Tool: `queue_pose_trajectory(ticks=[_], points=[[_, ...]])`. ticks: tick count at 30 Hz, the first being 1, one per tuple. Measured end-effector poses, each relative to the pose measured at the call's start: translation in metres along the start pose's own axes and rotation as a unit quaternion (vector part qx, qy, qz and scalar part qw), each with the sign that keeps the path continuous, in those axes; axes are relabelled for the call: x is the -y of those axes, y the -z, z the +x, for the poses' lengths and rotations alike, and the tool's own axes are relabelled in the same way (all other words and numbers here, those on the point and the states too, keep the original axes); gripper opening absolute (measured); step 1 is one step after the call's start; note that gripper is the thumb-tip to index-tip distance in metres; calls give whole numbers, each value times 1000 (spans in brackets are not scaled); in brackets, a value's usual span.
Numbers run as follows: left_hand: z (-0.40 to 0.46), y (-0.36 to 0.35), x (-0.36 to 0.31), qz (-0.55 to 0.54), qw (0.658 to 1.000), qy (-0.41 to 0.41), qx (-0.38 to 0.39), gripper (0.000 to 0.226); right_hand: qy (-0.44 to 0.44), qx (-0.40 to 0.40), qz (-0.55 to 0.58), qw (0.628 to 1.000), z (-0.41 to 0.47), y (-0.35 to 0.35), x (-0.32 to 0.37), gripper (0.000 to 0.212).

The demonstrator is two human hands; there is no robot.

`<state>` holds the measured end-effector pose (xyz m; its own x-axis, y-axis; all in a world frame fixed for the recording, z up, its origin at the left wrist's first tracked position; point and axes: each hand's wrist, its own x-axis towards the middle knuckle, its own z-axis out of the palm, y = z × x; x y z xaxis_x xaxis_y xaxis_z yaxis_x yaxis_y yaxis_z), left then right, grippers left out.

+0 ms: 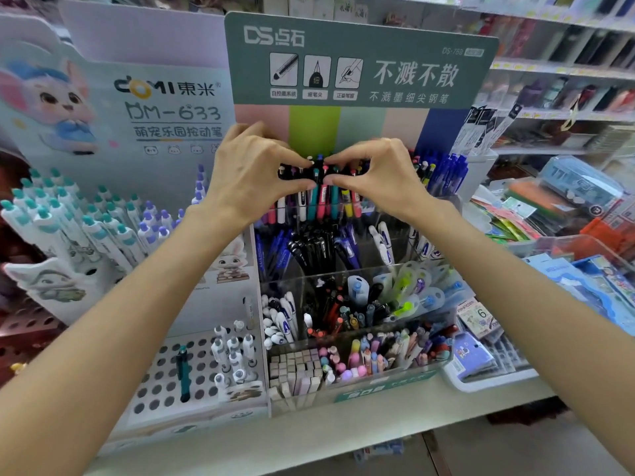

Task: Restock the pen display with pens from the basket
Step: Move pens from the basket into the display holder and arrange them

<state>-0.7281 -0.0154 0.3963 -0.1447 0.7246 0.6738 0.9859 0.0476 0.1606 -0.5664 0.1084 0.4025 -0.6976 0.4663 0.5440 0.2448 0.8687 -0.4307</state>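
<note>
Head view: left hand [252, 173] and right hand [376, 175] pinch upright pens [318, 190] in the display [360, 63]; light, stiff, likely slippery, best held mid-barrel.

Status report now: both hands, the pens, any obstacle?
Left hand and right hand both pinching pens in top tier of green display. Pens upright, packed tight. Basket not in view. Nothing in the way.

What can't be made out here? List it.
- Basket: not in the head view.
- Pens in the top row: which ones the fingers pinch is hidden by the left hand and right hand.
- Shelves at right: blurred, goods unreadable.
</note>
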Motion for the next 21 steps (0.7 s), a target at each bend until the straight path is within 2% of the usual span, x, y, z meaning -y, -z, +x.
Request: queue_pose_trajectory(ticks=[4, 8, 13, 17, 19, 21], points=[[10, 3, 0, 2, 1000, 24, 5, 25, -34, 80, 0, 996, 22, 8, 0, 28], [17, 4, -4, -7, 998, 42, 40, 24, -43, 117, -21, 992, 33, 13, 5, 29], [13, 9, -2, -12, 999, 27, 45, 24, -32, 104, -19, 994, 22, 11, 4, 29], [7, 10, -4, -15, 999, 1, 39, 35, -14, 107, 9, 994, 14, 14, 3, 37], [7, 8, -7, -21, 999, 4, 25, 40, -10, 106, 9, 994, 14, 15, 2, 41], [12, 4, -10, -28, 999, 18, 11, 36, -9, 93, 8, 996, 16, 15, 0, 36]])
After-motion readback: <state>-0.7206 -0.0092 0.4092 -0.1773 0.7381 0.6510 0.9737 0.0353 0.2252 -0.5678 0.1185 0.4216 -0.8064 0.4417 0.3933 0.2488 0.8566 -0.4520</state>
